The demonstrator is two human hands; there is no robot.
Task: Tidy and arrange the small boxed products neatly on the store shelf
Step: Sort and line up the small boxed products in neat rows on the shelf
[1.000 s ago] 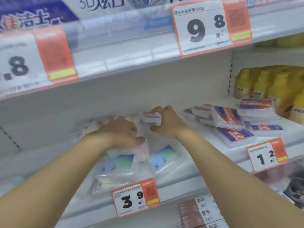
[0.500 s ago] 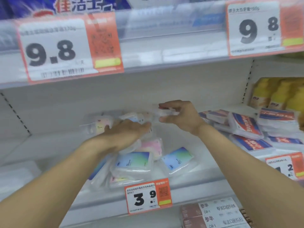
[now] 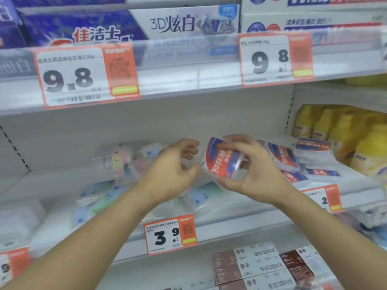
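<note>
One box [image 3: 223, 159] sits pinched in my right hand [image 3: 254, 174]; left hand [image 3: 171, 172] hovers open. Loose grip risks dropping it onto packets [image 3: 201, 195] below.

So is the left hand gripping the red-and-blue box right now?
No, the left hand is open beside the red-and-blue box; only the right hand holds it.

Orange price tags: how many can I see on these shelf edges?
5. The 9.8 tag upper left, another 9.8 upper right, the 3.9 tag below the hands, one cut off behind the right forearm, one at the bottom-left edge. More may be out of frame.
</note>
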